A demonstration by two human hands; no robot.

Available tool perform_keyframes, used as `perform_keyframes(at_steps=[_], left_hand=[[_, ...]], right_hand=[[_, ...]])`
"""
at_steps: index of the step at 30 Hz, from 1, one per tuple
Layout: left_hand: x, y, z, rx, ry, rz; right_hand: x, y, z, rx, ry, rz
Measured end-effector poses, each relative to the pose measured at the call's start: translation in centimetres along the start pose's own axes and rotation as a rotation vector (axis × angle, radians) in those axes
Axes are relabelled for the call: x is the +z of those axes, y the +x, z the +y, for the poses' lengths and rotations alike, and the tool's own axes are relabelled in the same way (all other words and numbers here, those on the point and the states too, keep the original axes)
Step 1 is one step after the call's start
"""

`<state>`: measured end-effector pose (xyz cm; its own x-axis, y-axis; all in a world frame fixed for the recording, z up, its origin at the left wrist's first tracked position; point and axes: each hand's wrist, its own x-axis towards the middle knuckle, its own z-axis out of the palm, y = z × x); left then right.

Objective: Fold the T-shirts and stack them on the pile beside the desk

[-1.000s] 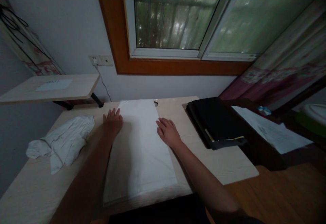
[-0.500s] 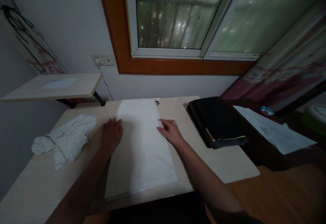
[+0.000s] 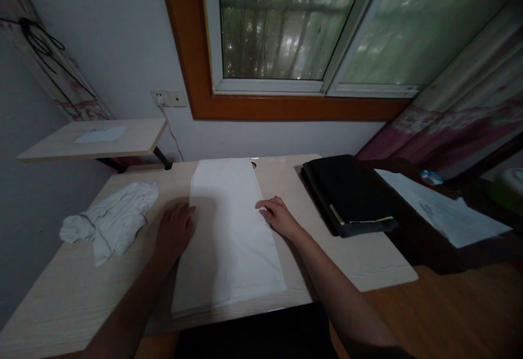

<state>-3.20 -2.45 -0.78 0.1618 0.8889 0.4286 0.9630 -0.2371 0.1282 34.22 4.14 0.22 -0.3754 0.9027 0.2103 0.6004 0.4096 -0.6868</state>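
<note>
A long white folded cloth (image 3: 232, 239) lies flat on the desk, its far end close to the wall and a few light creases in its surface. My left hand (image 3: 175, 229) rests palm down along the left edge, fingertips touching the cloth. At the right edge, my right hand (image 3: 280, 217) touches the cloth with thumb and forefinger, a small gap showing between them. Both hands are open. A crumpled white cloth (image 3: 116, 220) lies left of my left hand, apart from it.
The wooden desk (image 3: 335, 272) carries a stack of black folders (image 3: 351, 190) at right. A raised shelf (image 3: 139, 133) stands at back left, near a wall socket (image 3: 168, 98) with a plugged-in cable. A dark surface beyond the desk holds a white sheet (image 3: 441, 206).
Both hands have slid a little nearer to me along the folded cloth's edges. My right thumb and forefinger are closer together. The view has shifted slightly.
</note>
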Motion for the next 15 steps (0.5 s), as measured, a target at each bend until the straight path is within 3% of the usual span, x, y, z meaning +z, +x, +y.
perform_keyframes(at_steps=[4,15], left_hand=[[-0.3,0.0,-0.3,0.067,-0.106,0.017],[-1.8,-0.5,0.4,0.269,-0.432,-0.112]], right_hand=[[-0.6,-0.3,0.3,0.007,-0.022,-0.005],[-2.1,-2.8,1.0,0.008,-0.135,-0.104]])
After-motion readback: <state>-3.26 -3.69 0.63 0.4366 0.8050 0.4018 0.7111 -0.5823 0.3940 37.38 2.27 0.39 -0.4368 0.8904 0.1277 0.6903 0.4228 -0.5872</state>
